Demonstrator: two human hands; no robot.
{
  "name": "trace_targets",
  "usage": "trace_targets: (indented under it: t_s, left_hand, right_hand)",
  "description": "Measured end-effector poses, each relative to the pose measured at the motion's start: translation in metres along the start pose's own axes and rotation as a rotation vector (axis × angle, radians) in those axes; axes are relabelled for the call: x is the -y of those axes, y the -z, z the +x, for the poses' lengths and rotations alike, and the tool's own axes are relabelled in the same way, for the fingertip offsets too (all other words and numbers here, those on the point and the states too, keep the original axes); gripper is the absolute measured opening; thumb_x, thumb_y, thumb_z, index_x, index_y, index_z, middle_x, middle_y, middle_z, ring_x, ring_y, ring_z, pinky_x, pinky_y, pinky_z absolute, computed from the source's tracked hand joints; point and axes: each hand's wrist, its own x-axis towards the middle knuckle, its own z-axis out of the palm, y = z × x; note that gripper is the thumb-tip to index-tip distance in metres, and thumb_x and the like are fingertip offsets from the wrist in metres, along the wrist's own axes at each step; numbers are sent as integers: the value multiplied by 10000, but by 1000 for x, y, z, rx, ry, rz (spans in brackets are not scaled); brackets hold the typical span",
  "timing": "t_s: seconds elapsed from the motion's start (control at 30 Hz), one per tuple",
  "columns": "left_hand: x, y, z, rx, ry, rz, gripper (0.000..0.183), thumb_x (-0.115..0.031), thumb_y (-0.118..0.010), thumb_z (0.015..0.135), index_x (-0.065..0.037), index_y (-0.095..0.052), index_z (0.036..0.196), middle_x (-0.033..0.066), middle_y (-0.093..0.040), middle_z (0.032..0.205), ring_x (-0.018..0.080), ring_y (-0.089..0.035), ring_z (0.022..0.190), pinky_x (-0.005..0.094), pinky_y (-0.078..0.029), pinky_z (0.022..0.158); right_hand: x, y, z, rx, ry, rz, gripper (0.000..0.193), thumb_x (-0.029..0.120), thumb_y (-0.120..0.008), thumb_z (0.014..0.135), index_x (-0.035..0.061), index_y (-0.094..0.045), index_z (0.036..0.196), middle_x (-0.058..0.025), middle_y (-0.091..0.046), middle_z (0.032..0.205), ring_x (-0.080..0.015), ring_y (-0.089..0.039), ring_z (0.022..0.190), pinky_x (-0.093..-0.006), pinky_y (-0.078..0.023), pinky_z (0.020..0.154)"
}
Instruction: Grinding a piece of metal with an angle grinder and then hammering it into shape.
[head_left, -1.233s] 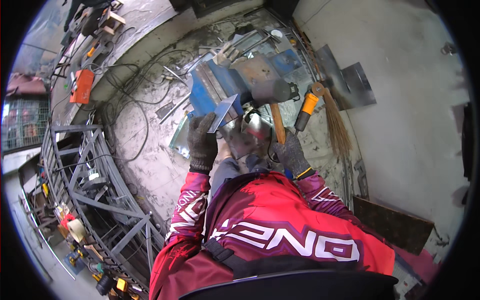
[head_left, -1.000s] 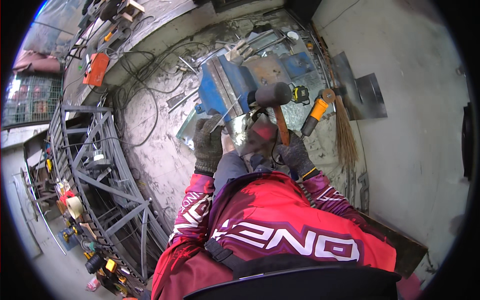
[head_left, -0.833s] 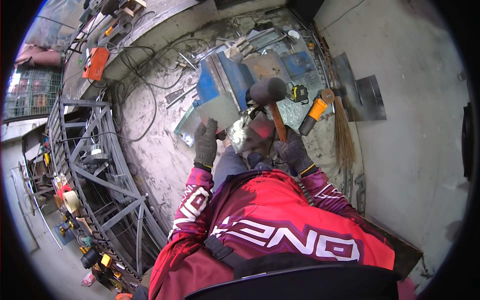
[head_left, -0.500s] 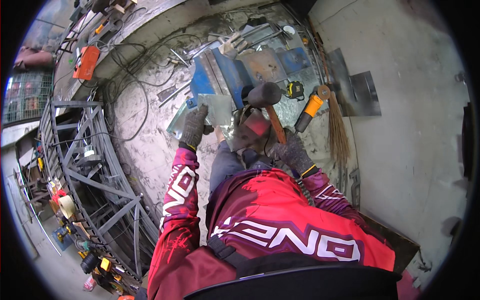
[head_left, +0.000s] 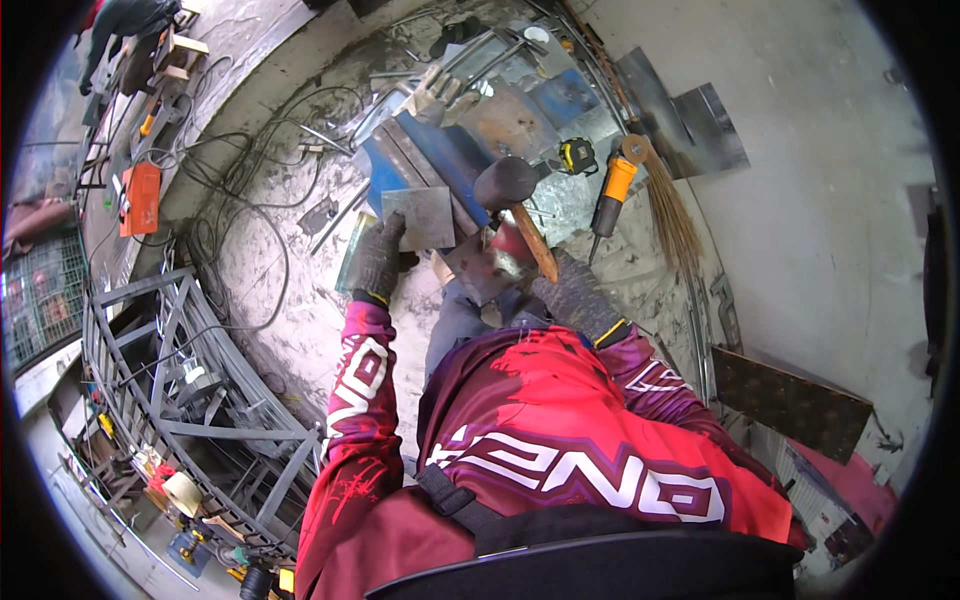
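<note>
My left hand, in a dark grey glove, is closed on the edge of a small grey metal sheet. The sheet lies against a blue-painted steel block. A pale, shiny strip shows on the hand's outer side; whether it belongs to the same sheet I cannot tell. My gloved right hand is at the end of a mallet's wooden handle, its fingers partly hidden. The dark head of the mallet is over the blue block's near edge. A dark metal plate sits between my legs.
Right of the block are a yellow-black tape measure, an orange-black grinder and a straw broom by the wall. Work gloves and metal bars lie beyond. Cables and a steel frame are on the left.
The view has shifted, so the floor things sit higher in the picture. The mallet head has come down and left relative to the tape measure. My left hand keeps its grip on the sheet.
</note>
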Motion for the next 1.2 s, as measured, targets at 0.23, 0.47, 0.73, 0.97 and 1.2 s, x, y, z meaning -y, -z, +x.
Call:
trace_targets:
  t_s: [0.23,0.47,0.73,0.97,1.2]
  left_hand:
    - [54,-16,-22,-49,-31,-234,437,-473,-594,918,-45,-599,1006,77,-617,736,184,-605,525,294,-475,437]
    - [79,-49,-44,-184,47,-368,414,-462,-550,940,-54,-615,958,59,-616,745,170,-597,513,263,-443,431]
    - [91,-65,-48,-270,105,-493,288,-339,-539,947,-59,-602,923,69,-600,743,216,-624,537,294,-463,446]
    - [117,-67,-47,-453,-556,756,413,-91,-748,660,-43,-619,1050,177,-652,838,352,-646,734,445,-511,624]
    - [121,-68,-45,-431,-541,787,513,-107,-785,632,-49,-600,1107,175,-653,867,377,-634,782,466,-495,682]
  right_hand:
    - [35,-19,10,-20,60,-216,343,253,-653,800,-5,-550,1001,-248,-601,786,-435,-610,735,-493,-463,629]
    - [32,-31,12,-110,209,-217,402,290,-659,793,-5,-557,1046,-252,-632,820,-446,-628,805,-513,-472,642]
    - [49,-18,35,-123,183,-429,280,161,-643,798,-6,-564,1008,-223,-629,806,-402,-628,745,-445,-483,651]
    - [42,-42,25,-32,37,-595,302,138,-639,785,-13,-552,1031,-227,-624,853,-409,-623,819,-471,-482,688]
    - [38,-18,30,-212,263,-444,350,176,-644,798,-9,-528,1071,-239,-621,842,-421,-617,808,-483,-488,694]
